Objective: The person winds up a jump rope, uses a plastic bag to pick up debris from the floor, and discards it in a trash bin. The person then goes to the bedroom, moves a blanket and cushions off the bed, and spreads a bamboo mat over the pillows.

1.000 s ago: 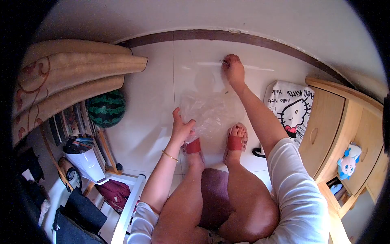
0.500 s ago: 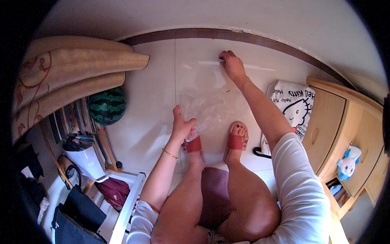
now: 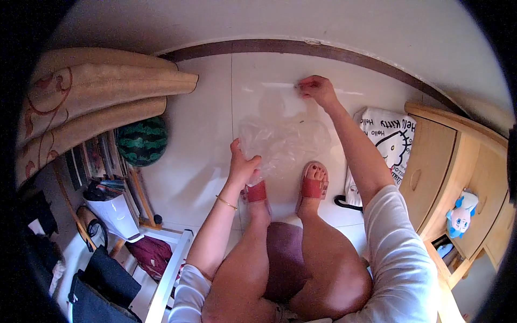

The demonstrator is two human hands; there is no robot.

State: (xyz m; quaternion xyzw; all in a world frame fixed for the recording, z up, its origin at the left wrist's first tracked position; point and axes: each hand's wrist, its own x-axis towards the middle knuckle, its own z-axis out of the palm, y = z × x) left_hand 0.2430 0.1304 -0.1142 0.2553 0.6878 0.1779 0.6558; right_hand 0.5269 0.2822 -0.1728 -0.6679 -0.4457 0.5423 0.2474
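Note:
A clear plastic bag [image 3: 285, 141] hangs crumpled and spread over the floor in front of my feet. My left hand [image 3: 245, 164] is closed on its left edge, thumb and fingers around the thin film. Farther out, near the wall, my right hand [image 3: 319, 90] is apart from the bag. Its fingers are pinched together and slightly smeared by motion, and whatever is between them is too small to make out. A tiny dark speck [image 3: 302, 121] shows below that hand, by the bag's upper edge.
Red sandals [image 3: 313, 188] are on my feet. A watermelon-patterned ball [image 3: 142, 141] lies left, beside tan folded padding [image 3: 118, 81]. To the right stand a Hello Kitty bag [image 3: 385, 140] and a wooden cabinet [image 3: 431, 172]. The wall's dark baseboard [image 3: 269, 46] runs across the far side.
My right hand has shifted a little to the right and toward me. The plastic bag looks more spread out to the right. My left hand stays nearly still.

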